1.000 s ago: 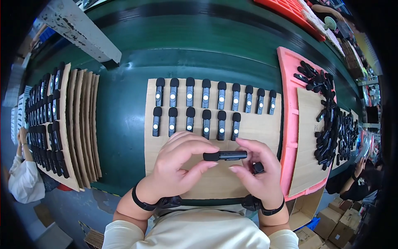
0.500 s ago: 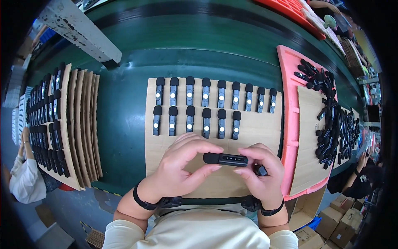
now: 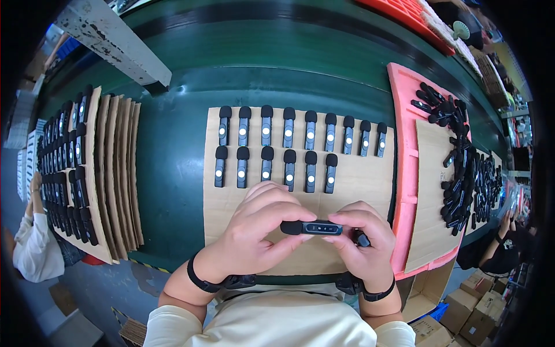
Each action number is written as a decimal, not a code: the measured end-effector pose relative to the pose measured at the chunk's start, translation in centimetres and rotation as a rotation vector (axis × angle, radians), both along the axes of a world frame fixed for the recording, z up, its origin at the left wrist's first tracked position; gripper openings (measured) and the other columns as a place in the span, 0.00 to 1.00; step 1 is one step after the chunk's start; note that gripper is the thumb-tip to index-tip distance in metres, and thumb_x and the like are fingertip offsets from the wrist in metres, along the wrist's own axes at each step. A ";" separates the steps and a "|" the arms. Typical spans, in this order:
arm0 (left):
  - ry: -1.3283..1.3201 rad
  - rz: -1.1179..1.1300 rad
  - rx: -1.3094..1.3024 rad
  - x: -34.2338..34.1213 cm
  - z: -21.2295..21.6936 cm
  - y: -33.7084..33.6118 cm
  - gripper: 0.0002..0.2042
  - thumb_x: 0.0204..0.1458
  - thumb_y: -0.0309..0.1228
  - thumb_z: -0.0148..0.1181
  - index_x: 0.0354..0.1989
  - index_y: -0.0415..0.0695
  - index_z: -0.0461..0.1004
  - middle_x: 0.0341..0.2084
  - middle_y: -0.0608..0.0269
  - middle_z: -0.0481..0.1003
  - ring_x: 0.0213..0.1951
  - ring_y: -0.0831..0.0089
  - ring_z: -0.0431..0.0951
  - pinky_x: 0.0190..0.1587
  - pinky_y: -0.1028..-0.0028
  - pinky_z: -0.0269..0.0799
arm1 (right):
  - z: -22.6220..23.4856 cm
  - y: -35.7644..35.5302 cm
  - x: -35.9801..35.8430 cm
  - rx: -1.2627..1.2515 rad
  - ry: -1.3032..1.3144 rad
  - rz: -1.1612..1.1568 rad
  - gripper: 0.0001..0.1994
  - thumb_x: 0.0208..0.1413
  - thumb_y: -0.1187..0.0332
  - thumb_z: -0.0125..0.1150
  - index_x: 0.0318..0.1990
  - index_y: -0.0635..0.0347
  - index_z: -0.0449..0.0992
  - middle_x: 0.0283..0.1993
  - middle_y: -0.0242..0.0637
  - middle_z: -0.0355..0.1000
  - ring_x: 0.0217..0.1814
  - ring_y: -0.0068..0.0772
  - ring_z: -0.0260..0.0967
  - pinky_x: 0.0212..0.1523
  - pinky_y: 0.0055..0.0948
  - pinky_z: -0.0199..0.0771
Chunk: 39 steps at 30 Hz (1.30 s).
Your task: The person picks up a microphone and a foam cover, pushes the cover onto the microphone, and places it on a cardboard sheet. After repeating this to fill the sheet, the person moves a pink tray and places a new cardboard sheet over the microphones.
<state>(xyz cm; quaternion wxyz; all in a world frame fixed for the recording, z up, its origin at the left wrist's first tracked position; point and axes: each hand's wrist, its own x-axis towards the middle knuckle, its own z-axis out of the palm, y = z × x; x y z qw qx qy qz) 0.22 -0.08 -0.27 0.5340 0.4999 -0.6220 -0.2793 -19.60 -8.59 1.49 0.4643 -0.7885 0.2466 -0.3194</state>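
Observation:
Between both hands is a small black wireless microphone (image 3: 321, 228) with a foam cap, held sideways above the cardboard. My left hand (image 3: 254, 228) pinches its foam-capped end between thumb and fingers. My right hand (image 3: 365, 234) grips the other end with thumb and forefinger. A second small black piece (image 3: 362, 238), perhaps another microphone, is tucked in the right fingers, mostly hidden. Beyond my hands, two rows of upright-laid microphones (image 3: 266, 127) lie on the cardboard sheet (image 3: 364, 179), foam caps away from me, each with a white round spot. The nearer row is shorter.
A pink foam tray (image 3: 409, 194) at the right bears cardboard and a heap of black microphones (image 3: 459, 179). Stacked cardboard layers (image 3: 124, 173) with more microphones stand at left. A metal post (image 3: 115, 46) rises from the green table (image 3: 173, 202). Other people work at both sides.
The held microphone has turned slightly about its length, and my left fingers have shifted along it toward my right hand. The rows on the cardboard stay as they were.

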 end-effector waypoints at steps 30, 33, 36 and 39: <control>-0.416 0.023 0.178 -1.1 -0.8 0.1 0.12 0.44 0.34 0.70 0.35 0.45 0.76 0.37 0.63 0.76 0.41 0.62 0.76 0.48 0.65 0.67 | 0.3 -2.6 -2.1 -0.524 0.470 -0.167 0.14 0.44 0.80 0.67 0.41 0.63 0.78 0.37 0.41 0.75 0.33 0.39 0.74 0.30 0.31 0.73; -0.461 -0.018 0.208 -1.1 -0.9 0.3 0.12 0.46 0.35 0.69 0.35 0.45 0.76 0.36 0.63 0.76 0.41 0.63 0.76 0.48 0.65 0.67 | -0.6 -2.2 -2.3 -0.552 0.556 -0.160 0.14 0.44 0.79 0.68 0.41 0.62 0.78 0.37 0.39 0.75 0.34 0.41 0.75 0.31 0.33 0.75; -0.512 -0.059 0.245 -1.1 -1.0 0.3 0.12 0.46 0.35 0.68 0.35 0.44 0.76 0.36 0.62 0.76 0.42 0.62 0.76 0.48 0.65 0.68 | -1.4 -1.6 -2.5 -0.523 0.621 -0.119 0.13 0.43 0.78 0.69 0.40 0.61 0.78 0.38 0.38 0.75 0.35 0.40 0.75 0.32 0.33 0.76; -0.524 -0.060 0.293 -1.1 -0.8 0.3 0.13 0.45 0.36 0.69 0.36 0.45 0.77 0.40 0.63 0.78 0.43 0.62 0.77 0.49 0.64 0.69 | -1.9 -1.3 -2.2 -0.535 0.623 -0.144 0.12 0.44 0.77 0.69 0.39 0.60 0.78 0.38 0.38 0.75 0.36 0.40 0.76 0.33 0.34 0.77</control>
